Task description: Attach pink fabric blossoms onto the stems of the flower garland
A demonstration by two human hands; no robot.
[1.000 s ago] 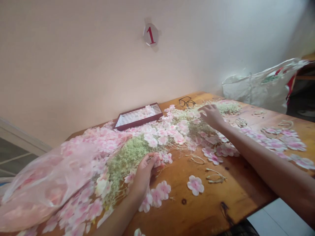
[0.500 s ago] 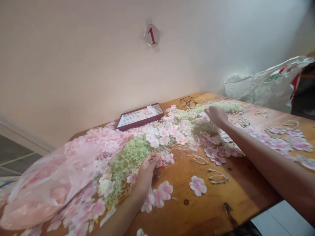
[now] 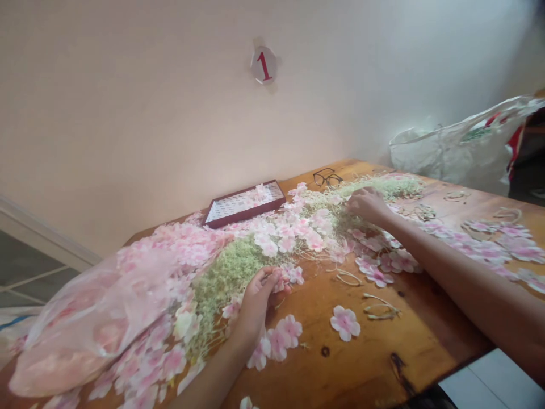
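Sorting step (judged). Left hand [image 3: 254, 300]: fingers pinched on pink blossoms [image 3: 286, 277], green heap [image 3: 225, 274] just beyond. Right hand [image 3: 366, 204]: fingers curled down into the same green heap, grip hidden. Next: gentle separating pull required.

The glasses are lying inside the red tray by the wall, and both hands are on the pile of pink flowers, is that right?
Not quite. The glasses lie on the bare wooden table, to the right of the red tray, not inside it, as the head view shows. The left hand and right hand are indeed on the pile of pink flowers.
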